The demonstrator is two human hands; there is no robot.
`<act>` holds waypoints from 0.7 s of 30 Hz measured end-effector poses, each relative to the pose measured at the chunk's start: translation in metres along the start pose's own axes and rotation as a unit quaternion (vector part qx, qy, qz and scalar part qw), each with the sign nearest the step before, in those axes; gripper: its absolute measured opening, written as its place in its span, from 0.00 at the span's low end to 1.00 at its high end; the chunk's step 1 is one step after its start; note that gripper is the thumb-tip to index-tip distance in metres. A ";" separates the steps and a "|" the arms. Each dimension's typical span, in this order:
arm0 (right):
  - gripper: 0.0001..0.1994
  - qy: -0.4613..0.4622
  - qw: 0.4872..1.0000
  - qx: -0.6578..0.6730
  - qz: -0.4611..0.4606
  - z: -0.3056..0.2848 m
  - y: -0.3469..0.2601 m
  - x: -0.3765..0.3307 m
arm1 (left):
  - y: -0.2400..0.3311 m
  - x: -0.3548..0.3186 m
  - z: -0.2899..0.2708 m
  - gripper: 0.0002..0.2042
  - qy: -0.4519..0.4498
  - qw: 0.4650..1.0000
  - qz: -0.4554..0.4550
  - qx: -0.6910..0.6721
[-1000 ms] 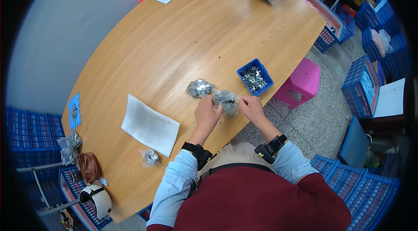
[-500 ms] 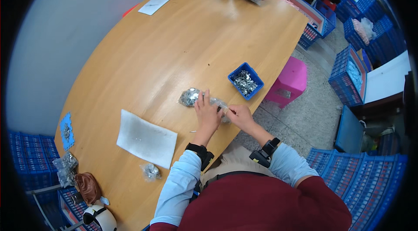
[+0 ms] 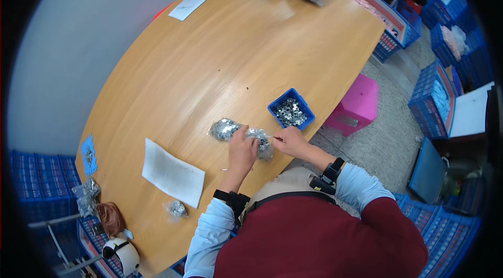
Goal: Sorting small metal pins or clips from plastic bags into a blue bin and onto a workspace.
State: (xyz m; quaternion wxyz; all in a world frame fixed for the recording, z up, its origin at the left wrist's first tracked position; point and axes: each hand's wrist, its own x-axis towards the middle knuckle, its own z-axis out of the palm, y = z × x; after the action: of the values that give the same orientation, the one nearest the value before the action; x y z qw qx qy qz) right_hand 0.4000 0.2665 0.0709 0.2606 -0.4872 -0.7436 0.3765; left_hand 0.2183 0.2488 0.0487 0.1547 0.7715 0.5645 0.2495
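The desk [image 3: 209,58] is smooth, light wood with a soft sheen. The bags [image 3: 241,132] are clear, glossy, crinkled plastic packed with small shiny metal bits. The bin [image 3: 276,105] is matt blue plastic, holding more bright metal pieces. The sheet [image 3: 173,173] looks like matt white paper. The stool [image 3: 356,107] is smooth pink plastic.

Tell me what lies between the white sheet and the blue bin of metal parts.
In the head view: clear bags of metal parts, with the left hand and right hand on them.
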 end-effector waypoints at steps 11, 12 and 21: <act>0.10 -0.078 0.995 -0.036 -0.048 -0.013 0.011 0.024 | 0.019 0.022 -0.008 0.15 -0.097 0.988 -0.063 0.098; 0.10 -0.088 0.994 -0.037 -0.048 -0.015 0.009 0.026 | 0.016 0.023 -0.005 0.13 -0.106 0.988 -0.072 0.084; 0.11 -0.089 0.994 0.007 -0.059 -0.012 0.021 0.031 | 0.003 0.027 0.000 0.10 -0.129 0.989 -0.050 0.053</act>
State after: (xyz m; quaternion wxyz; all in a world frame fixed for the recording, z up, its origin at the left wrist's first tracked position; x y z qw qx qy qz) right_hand 0.4083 0.3036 0.0615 0.2187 -0.4051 -0.7888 0.4074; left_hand 0.2276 0.2735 0.0560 0.1978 0.7753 0.5898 0.1096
